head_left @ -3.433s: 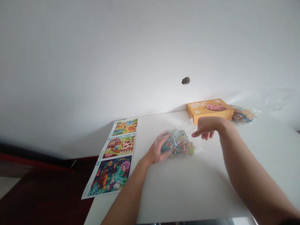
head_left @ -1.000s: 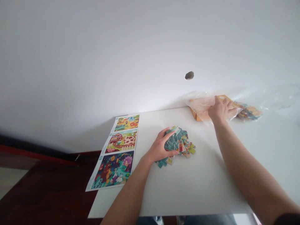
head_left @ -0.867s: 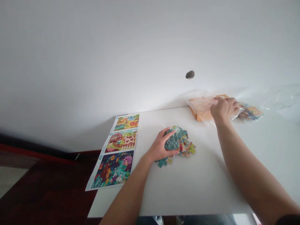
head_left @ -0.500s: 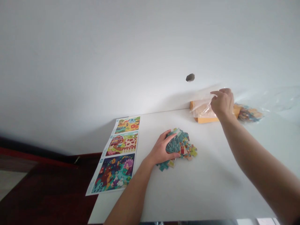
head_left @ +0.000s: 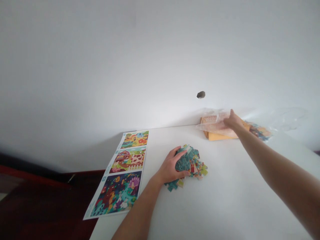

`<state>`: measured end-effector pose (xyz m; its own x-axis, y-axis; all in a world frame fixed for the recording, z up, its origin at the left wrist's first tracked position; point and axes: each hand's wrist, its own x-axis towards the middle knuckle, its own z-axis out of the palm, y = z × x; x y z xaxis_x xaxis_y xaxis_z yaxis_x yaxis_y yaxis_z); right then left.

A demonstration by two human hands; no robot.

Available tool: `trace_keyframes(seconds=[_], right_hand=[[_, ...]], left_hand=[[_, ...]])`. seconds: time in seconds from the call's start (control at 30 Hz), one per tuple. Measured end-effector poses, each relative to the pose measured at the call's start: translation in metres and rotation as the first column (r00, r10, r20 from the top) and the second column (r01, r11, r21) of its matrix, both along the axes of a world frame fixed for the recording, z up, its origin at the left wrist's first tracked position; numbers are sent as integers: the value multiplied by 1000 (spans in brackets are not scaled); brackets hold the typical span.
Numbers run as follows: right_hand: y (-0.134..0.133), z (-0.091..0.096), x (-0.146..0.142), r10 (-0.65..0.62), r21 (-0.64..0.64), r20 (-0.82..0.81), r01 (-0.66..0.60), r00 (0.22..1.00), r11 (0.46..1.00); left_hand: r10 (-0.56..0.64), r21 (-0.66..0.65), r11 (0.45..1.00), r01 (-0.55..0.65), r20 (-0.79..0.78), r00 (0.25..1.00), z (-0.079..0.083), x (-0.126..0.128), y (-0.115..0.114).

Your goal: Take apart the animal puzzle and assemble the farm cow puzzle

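White wall, white table, dark floor

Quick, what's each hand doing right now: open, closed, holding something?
Left hand: open, fingers spread over the pile of puzzle pieces.
Right hand: on the clear plastic bag atop the orange box; grip cannot be told.

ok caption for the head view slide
Left hand on loose puzzle pieces, right hand on clear bag over orange box.
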<state>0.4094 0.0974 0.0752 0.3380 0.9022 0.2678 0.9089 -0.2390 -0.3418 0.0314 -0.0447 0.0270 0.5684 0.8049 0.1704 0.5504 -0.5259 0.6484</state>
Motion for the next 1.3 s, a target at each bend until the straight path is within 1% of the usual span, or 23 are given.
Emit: trace_keyframes(seconds=[0.07,0.1,0.13,0.17,0.23,0.3,0.37,0.47,0.53,0.57,0.63,0.73,0.83,0.97,1.03,1.2,1.3], right_hand=[[-20,5,-12,-36,120,23,33,999,992],[-31,5,-20,-30,280,57,12,998,960],[-42,5,-30,21,382,105,-60,994,922],[-51,4,-40,96,426,143,-149,985,893],[-61,6,-59,285,422,172,-332,943,844],[-58,14,-74,414,374,171,-448,894,812],[-43,30,-84,464,304,179,-497,868,813],[-9,58,-95,448,135,208,-479,869,867],[11,73,-100,474,-4,240,-487,847,873],[19,79,-103,484,-47,247,-488,840,871],[33,88,-108,483,-79,244,-479,841,874],[49,95,-112,472,-109,218,-460,854,881],[65,100,-112,469,-164,181,-443,865,881],[79,106,-111,474,-263,115,-433,873,862],[83,108,-111,477,-286,103,-433,873,855],[81,111,-113,484,-287,118,-437,867,853],[61,108,-118,483,-234,150,-443,863,865]], left_hand=[[-2,0,1000,2,-2,1000,0,0,0],[-2,2,1000,2,-4,1000,0,0,1],[-2,5,1000,2,-6,1000,0,0,1],[-2,9,1000,2,-8,1000,1,0,1],[-4,12,1000,4,-12,1000,1,0,1],[-6,8,1000,6,-15,1000,1,0,1],[-2,7,1000,2,-10,1000,0,0,1],[8,15,1000,-9,16,1000,-1,1,0],[14,12,1000,-14,28,1000,-2,1,-1],[15,10,1000,-15,31,999,-2,1,-1],[13,9,1000,-13,31,999,-2,0,-1],[11,8,1000,-11,25,1000,-1,0,-1],[6,1,1000,-6,21,1000,0,0,-1],[15,3,1000,-15,22,1000,-1,1,0],[16,-2,1000,-16,18,1000,-1,1,0],[16,-9,1000,-16,27,1000,0,2,0],[13,-1,1000,-13,30,999,-1,1,1]])
